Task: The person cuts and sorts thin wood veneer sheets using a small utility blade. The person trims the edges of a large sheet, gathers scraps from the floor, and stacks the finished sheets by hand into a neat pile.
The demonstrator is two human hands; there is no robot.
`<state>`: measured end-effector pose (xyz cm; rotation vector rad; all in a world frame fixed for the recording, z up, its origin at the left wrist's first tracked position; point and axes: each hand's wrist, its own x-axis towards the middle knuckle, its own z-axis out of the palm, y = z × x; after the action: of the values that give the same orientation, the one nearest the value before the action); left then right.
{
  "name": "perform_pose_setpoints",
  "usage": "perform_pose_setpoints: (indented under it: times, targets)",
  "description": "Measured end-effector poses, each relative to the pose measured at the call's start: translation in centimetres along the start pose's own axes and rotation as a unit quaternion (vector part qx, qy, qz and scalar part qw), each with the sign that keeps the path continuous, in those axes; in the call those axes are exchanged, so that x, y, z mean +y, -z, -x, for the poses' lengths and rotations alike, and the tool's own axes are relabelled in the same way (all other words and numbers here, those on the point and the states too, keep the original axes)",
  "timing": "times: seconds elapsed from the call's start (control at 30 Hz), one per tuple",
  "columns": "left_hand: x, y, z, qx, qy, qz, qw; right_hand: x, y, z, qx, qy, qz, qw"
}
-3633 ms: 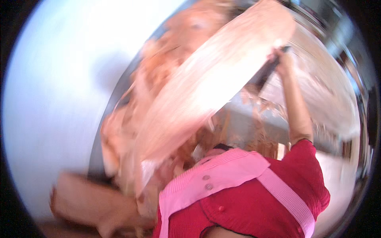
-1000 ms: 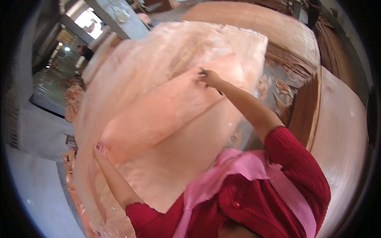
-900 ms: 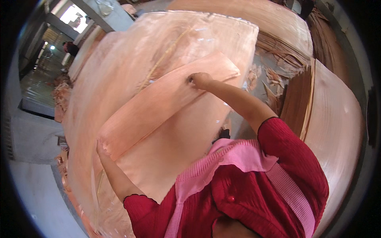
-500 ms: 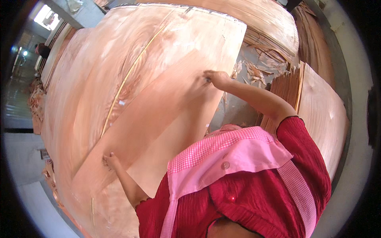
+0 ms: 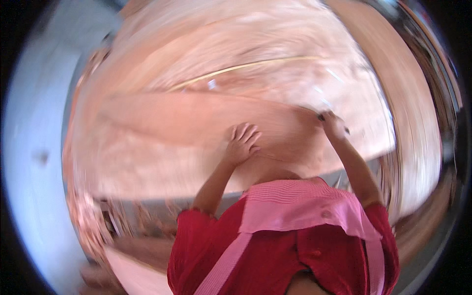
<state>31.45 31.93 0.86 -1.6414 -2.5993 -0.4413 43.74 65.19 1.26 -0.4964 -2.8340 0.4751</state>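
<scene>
Two hands work one top veneer sheet [image 5: 196, 123] lying on a blurred stack [image 5: 246, 44] ahead: the left hand [image 5: 241, 144] rests flat with fingers spread, the right hand [image 5: 333, 125] pinches the sheet's right edge; layers beneath cannot be counted

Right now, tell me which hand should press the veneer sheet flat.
Left. The left hand lies spread on the middle of the veneer sheet; the right hand is at its far edge, seemingly pinching it.
</scene>
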Motion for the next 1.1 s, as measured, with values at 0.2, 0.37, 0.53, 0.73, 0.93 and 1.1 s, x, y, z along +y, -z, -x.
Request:
perform_pose_setpoints:
  times: [0.2, 0.37, 0.53, 0.73, 0.93, 1.1]
  targets:
    - [4.5, -2.3, -0.3, 0.037, 0.195, -0.098, 0.975, 2.2, 1.5, -2.3, 0.057, 0.175, -0.045, 0.982]
    - [10.9, -2.2, -2.1, 0.113, 0.313, -0.048, 0.942, -0.2, 7.3, -5.3, 0.106, 0.203, -0.113, 0.967]
    - [4.2, 2.1, -4.5, 0.170, 0.259, -0.105, 0.945, 0.5, 13.8, -7.4, 0.176, 0.303, -0.091, 0.932]
    - [0.6, 10.2, -13.0, 0.200, 0.224, -0.100, 0.949, 5.1, 27.2, -4.3, 0.151, 0.418, 0.038, 0.895]
    - [-1.8, 10.3, -15.3, -0.061, 0.262, 0.073, 0.960, 15.9, 33.5, 1.0, 0.178, 0.329, 0.035, 0.927]
    - [1.8, 9.9, -19.8, -0.138, 0.182, 0.021, 0.973, 24.2, 35.4, -0.6, 0.232, 0.070, -0.015, 0.970]
